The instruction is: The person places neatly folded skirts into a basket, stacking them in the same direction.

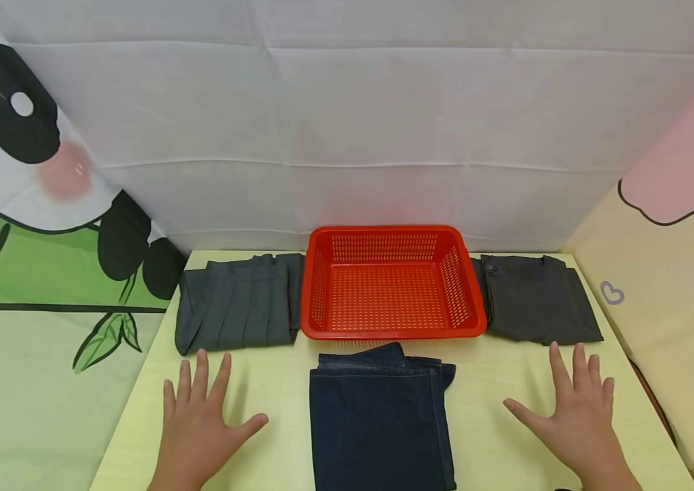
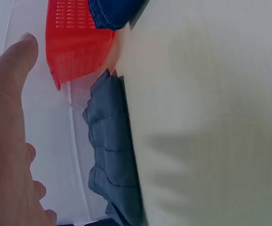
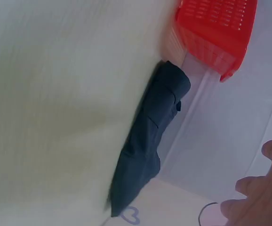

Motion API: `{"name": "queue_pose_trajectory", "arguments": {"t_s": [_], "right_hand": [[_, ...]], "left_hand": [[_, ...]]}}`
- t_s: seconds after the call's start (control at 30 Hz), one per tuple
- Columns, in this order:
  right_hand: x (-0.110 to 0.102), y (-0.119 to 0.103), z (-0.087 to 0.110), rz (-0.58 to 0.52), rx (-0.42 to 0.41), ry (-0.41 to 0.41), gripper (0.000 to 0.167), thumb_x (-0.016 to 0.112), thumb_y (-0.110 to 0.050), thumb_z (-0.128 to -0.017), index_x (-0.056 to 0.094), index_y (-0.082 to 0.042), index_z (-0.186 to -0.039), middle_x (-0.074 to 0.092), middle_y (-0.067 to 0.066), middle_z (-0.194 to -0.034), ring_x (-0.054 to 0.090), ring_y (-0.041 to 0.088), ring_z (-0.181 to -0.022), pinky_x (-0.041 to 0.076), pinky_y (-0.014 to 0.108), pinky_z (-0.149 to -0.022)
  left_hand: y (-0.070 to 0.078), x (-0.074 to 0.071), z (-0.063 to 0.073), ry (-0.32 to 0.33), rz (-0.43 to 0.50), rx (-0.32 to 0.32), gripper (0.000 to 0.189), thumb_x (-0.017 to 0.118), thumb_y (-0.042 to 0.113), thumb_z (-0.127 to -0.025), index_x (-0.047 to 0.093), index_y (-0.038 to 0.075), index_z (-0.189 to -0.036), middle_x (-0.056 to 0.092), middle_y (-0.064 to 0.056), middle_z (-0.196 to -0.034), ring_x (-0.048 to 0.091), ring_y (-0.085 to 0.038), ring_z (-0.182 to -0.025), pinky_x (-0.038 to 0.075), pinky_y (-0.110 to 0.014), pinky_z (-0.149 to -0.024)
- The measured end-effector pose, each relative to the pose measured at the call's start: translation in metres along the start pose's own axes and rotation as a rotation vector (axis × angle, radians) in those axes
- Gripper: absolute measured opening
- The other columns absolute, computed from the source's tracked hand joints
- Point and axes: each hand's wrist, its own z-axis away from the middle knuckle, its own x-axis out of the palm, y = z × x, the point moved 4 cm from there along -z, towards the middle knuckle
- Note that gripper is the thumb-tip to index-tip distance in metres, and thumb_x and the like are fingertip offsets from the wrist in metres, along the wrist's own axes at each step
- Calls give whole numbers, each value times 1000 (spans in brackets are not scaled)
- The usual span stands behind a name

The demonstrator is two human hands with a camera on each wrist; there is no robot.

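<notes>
Folded dark blue jeans (image 1: 380,423) lie at the front middle of the table. My left hand (image 1: 199,416) hovers to their left with fingers spread, holding nothing. On the other side my right hand (image 1: 580,416) is likewise spread above the table, its thumb pointing toward the jeans. Behind the jeans stands a red plastic basket (image 1: 389,337) with nothing in it. A folded grey pleated garment (image 1: 242,307) lies left of the basket, beyond my left fingertips. To the basket's right, a folded dark grey garment with a button (image 1: 537,300) lies just past my right fingertips.
The pale yellow table (image 1: 279,416) meets a white cloth backdrop (image 1: 383,136) behind the basket. A green printed cloth (image 1: 46,402) hangs along the left side, and a cream and pink one (image 1: 666,273) along the right.
</notes>
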Motion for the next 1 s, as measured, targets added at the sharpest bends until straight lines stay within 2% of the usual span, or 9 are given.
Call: {"name": "queue_pose_trajectory", "arguments": {"t_s": [0.1,0.2,0.37,0.43,0.6,0.67,0.77,0.87,1.0], "right_hand": [[16,-4,5,-96,44,-64,121,84,-50,-82,9,-2,-164,1,40,-163,-6,61,-148,-13,74,-113],[34,-11,11,-218,103,-176,115,78,-45,-90,2,-2,-164,-1,40,-162,-5,60,-148,-9,75,-113],[61,-32,21,-412,164,-343,105,70,-40,-98,-2,-3,-164,-2,35,-165,-3,56,-150,2,75,-114],[70,-42,25,-491,192,-404,102,68,-39,-100,-2,-3,-164,-1,32,-166,-1,54,-151,6,75,-115],[86,-60,28,-611,332,-553,104,66,-48,-99,-2,-6,-165,1,25,-169,3,49,-153,11,69,-118],[91,-64,27,-651,382,-567,104,66,-50,-99,0,-5,-165,5,25,-169,9,48,-153,17,66,-119],[96,-67,27,-743,420,-537,96,66,-43,-100,7,0,-163,18,28,-166,25,48,-149,32,60,-116],[98,-70,27,-875,473,-519,85,63,-37,-103,15,3,-161,29,31,-161,37,46,-145,40,55,-112],[101,-72,25,-1007,536,-507,77,61,-36,-105,23,5,-158,38,32,-156,46,43,-139,47,51,-108]], "left_hand": [[2,8,3,-17,29,0,120,75,76,-75,31,6,-161,11,-33,-165,5,-57,-149,0,-76,-114],[9,22,8,-47,82,8,119,75,75,-76,30,3,-160,14,-35,-164,11,-60,-147,10,-77,-113],[33,47,18,-142,253,-12,115,75,70,-80,28,2,-161,16,-34,-164,15,-59,-147,13,-74,-115],[42,53,21,-169,317,-61,112,74,67,-83,27,0,-160,19,-34,-163,18,-58,-146,15,-73,-115],[59,65,26,-178,508,-224,94,69,54,-95,29,-4,-158,33,-33,-157,31,-52,-144,28,-67,-115],[64,70,28,-171,607,-276,85,68,46,-98,32,-4,-157,39,-30,-154,39,-48,-141,34,-63,-113],[70,75,26,-171,729,-342,74,69,38,-100,37,-4,-152,50,-25,-143,52,-38,-127,44,-55,-105],[73,78,24,-171,840,-378,65,71,30,-99,44,-5,-146,58,-17,-132,59,-28,-114,50,-47,-97],[77,78,23,-195,893,-413,58,69,32,-99,50,-6,-139,65,-11,-119,63,-24,-105,52,-43,-88]]}}
